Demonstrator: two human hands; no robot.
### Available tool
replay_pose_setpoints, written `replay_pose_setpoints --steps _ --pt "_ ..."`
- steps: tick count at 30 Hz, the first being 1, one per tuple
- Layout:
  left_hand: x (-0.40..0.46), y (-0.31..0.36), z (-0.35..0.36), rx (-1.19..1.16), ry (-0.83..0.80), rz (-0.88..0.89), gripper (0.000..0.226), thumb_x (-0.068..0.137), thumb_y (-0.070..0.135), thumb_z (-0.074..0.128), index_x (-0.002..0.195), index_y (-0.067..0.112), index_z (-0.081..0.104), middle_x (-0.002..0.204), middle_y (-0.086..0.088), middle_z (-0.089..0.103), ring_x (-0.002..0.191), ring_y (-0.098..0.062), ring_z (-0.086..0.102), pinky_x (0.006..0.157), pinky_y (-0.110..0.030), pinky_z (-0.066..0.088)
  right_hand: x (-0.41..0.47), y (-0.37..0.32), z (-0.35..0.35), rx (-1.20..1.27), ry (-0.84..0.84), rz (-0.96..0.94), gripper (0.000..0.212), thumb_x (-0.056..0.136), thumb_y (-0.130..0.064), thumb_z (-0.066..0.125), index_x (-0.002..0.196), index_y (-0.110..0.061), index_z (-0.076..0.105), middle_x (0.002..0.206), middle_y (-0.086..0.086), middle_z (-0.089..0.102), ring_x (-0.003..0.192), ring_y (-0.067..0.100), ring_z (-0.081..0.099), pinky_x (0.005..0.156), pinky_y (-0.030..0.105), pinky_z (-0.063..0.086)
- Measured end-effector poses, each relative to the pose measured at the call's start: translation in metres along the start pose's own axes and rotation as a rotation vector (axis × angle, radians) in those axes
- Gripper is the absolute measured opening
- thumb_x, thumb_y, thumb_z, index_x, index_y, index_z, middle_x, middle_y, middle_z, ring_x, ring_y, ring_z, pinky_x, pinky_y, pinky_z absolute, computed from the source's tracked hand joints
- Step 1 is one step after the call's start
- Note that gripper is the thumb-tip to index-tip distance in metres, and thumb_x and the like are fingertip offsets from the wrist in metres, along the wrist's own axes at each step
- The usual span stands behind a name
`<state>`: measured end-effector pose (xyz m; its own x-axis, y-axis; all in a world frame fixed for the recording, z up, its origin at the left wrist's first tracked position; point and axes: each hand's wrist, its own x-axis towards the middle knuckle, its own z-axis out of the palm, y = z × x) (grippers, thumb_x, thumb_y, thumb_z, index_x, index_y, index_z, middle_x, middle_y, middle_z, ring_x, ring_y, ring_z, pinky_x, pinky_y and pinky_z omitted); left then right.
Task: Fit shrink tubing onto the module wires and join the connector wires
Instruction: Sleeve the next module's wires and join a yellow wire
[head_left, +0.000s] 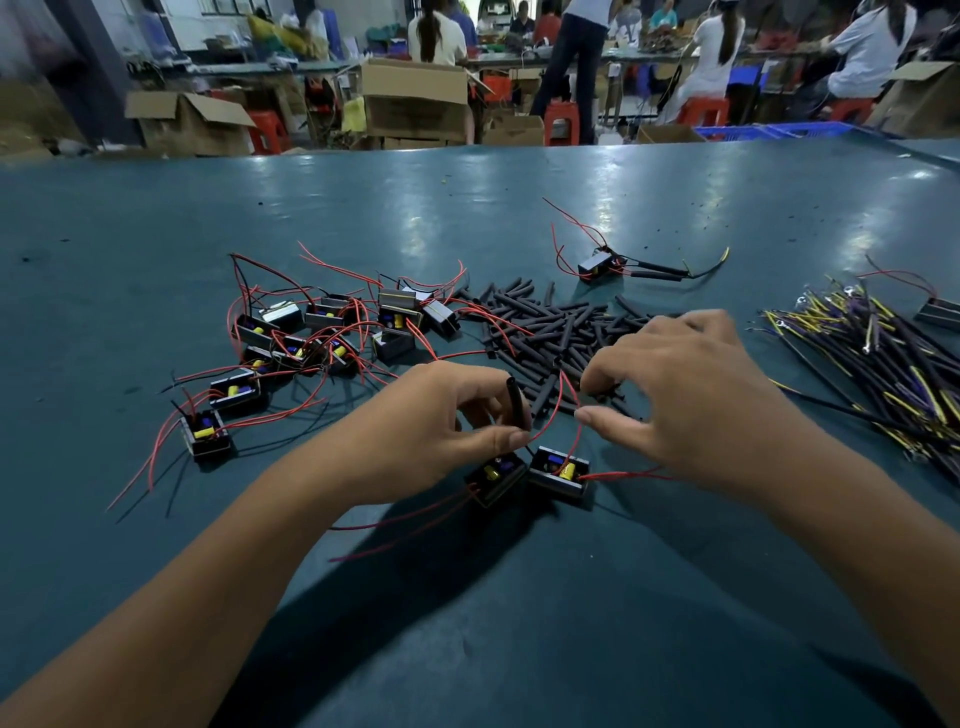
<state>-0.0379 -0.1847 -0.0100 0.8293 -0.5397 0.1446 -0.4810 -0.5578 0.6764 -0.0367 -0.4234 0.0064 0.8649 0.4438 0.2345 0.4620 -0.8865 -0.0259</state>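
Two hands worked just in front of the pile of shrink tubing (561, 332), which I used as my centre. My left hand (436, 415) pinched one black tube (517, 402) between thumb and curled fingers at the pile's near edge, holding it upright so its mouth was free to take a wire. My right hand (691, 389) hovered over the pile's near right side, fingers spread and loosely bent, gripping nothing that I could make out; I judged it was reaching for the red wire (563, 400) looping up between my hands. That wire rose from two modules (530, 475) set side by side on the worktop (467, 623) just nearer me than the pile, close enough to feed. Unfinished modules (311, 338) lay heaped left of the pile. One module already sleeved (602, 265) sat beyond it, out of the way. Connector wires (872, 353) waited to its right for joining.
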Motion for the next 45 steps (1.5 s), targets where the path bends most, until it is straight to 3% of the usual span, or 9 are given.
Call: replay_pose_setpoints --steps 3,6,9,20,25,27,31,36,45 --pt "0.000 -0.001 0.000 -0.004 -0.012 -0.011 0.004 0.093 0.027 0.069 0.094 0.024 0.069 0.088 0.009 0.069 0.079 -0.003 0.064 0.071 -0.025 0.054 -0.003 -0.005 -0.003 -0.126 0.214 0.058 0.036 0.099 -0.054 0.039 0.096 -0.029 0.065 0.090 -0.010 0.068 0.099 0.020 0.059 0.100 0.044 0.027" --pt "0.000 -0.001 0.000 -0.012 -0.019 -0.026 0.005 0.094 0.026 0.068 0.095 0.021 0.069 0.087 0.013 0.070 0.075 0.002 0.063 0.064 -0.014 0.048 -0.005 -0.012 -0.004 0.105 0.420 -0.019 0.020 0.097 -0.033 0.051 0.093 -0.020 0.066 0.080 -0.004 0.067 0.078 0.022 0.060 0.079 0.038 0.042" --pt "0.002 -0.001 0.002 -0.001 -0.027 -0.036 0.007 0.094 0.022 0.069 0.094 0.016 0.070 0.085 0.007 0.071 0.073 -0.001 0.064 0.064 -0.020 0.051 -0.003 -0.022 0.006 0.444 0.219 -0.081 0.006 0.096 -0.023 0.062 0.095 -0.022 0.068 0.080 -0.011 0.063 0.071 0.005 0.054 0.068 0.019 0.040" --pt "0.001 -0.002 0.003 0.075 -0.048 -0.008 0.005 0.088 0.024 0.076 0.089 0.019 0.076 0.078 0.006 0.070 0.069 -0.005 0.058 0.060 -0.009 0.039 0.003 -0.014 0.035 0.454 0.132 0.178 0.015 0.095 -0.035 0.063 0.104 -0.027 0.053 0.071 -0.006 0.064 0.067 0.010 0.058 0.065 0.035 0.049" --pt "0.002 -0.004 0.004 0.091 -0.041 -0.008 0.007 0.087 0.023 0.077 0.087 0.017 0.076 0.076 0.006 0.068 0.067 -0.004 0.056 0.058 -0.009 0.036 0.016 -0.007 0.039 0.663 -0.026 0.356 0.023 0.090 -0.043 0.069 0.092 -0.021 0.061 0.069 -0.006 0.068 0.054 -0.001 0.053 0.051 0.015 0.041" --pt "0.004 -0.005 0.006 0.127 -0.031 -0.002 0.010 0.087 0.024 0.076 0.084 0.016 0.075 0.075 0.004 0.067 0.070 -0.010 0.058 0.061 -0.016 0.040 0.016 -0.010 0.040 0.715 -0.002 0.339 0.014 0.090 -0.036 0.071 0.089 -0.023 0.066 0.071 -0.003 0.069 0.050 -0.001 0.050 0.055 0.018 0.040" --pt "0.004 -0.006 0.009 0.157 -0.009 -0.048 0.016 0.088 0.033 0.074 0.076 0.026 0.068 0.074 0.003 0.064 0.069 -0.013 0.057 0.063 -0.028 0.044 0.009 -0.009 0.022 0.645 0.372 0.107 0.014 0.088 -0.035 0.070 0.098 -0.026 0.065 0.076 -0.006 0.063 0.064 0.007 0.055 0.062 0.015 0.043" --pt "0.004 -0.008 0.010 0.143 0.013 -0.031 0.014 0.088 0.032 0.075 0.084 0.019 0.074 0.074 -0.001 0.065 0.069 -0.019 0.058 0.064 -0.030 0.044 0.004 -0.020 0.020 0.907 0.143 -0.064 0.010 0.085 -0.033 0.075 0.088 -0.025 0.070 0.075 -0.006 0.068 0.065 0.007 0.060 0.061 0.019 0.048" --pt "0.003 0.000 0.005 0.030 0.120 0.049 0.009 0.085 0.031 0.078 0.083 0.023 0.073 0.069 0.011 0.064 0.062 -0.008 0.055 0.056 -0.021 0.040 0.005 -0.027 0.027 0.862 0.208 -0.067 0.011 0.088 -0.024 0.075 0.080 -0.027 0.068 0.071 -0.015 0.068 0.065 0.003 0.063 0.060 0.011 0.044"
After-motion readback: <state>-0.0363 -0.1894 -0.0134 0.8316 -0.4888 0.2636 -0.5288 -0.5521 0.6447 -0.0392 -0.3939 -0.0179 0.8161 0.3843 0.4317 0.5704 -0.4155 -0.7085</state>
